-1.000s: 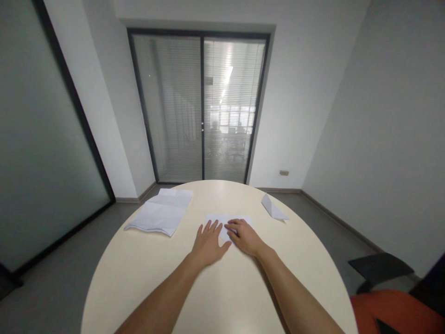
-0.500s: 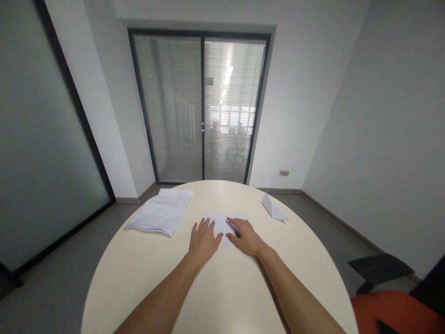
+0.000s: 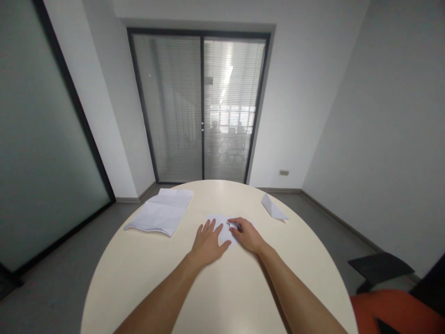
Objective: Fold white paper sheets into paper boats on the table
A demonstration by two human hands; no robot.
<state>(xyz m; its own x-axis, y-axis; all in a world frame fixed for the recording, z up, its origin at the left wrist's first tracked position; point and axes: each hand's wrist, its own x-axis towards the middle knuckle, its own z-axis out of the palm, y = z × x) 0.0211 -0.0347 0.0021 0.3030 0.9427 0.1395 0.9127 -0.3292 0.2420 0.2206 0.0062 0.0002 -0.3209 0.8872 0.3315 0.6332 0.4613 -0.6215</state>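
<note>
A small white sheet of paper lies on the table in front of me, partly covered by both hands. My left hand rests flat over its left part, fingers spread and thumb pointing right across the near corner. On the right side, my right hand is curled, with thumb and index finger pinching a raised flap of the paper. The flap itself is mostly hidden by the fingers.
A stack of white paper lies at the table's left edge. At the far right sits a folded piece of paper. Beyond the round table, an orange and black chair stands at the lower right.
My left hand has slid a little right and nearer to me, its thumb now further over the paper. My right thumb and index finger have drawn closer together at the flap.
</note>
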